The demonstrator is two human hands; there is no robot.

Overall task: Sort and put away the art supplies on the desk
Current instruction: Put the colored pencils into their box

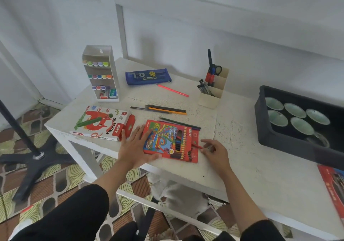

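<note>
1. Left grip (136,148): released. The fingers lie straight and flat, pressing the left part of the coloured pencil box (163,142) down onto the bench (242,166), near its front edge. Hold this pressure so that the box does not slide while a pencil is fed in.

2. Right grip (214,150): grasping the red pencil (196,145), pinched by its end in the fingertips. The pencil lies slantwise over the right edge of the box. It is probably being returned to its row.

3. To do the step well, line the pencil up with those already in the box before pushing. A slanted entry is likely to jam against its neighbours. Push lightly along the pencil's length. The card box will probably buckle under force.

4. Next items, judged from the layout: two dark pencils (179,124) lie just beyond the box, touching its far edge. A loose group of pencils (160,109) lies further back. A pink pencil (173,90) lies alone beyond that group.

5. The oil pastels box (100,123) lies to the left with its flap open. At the rear stand a blue pencil case (148,77), a marker rack (101,73) and a beige organiser (210,99).
</note>
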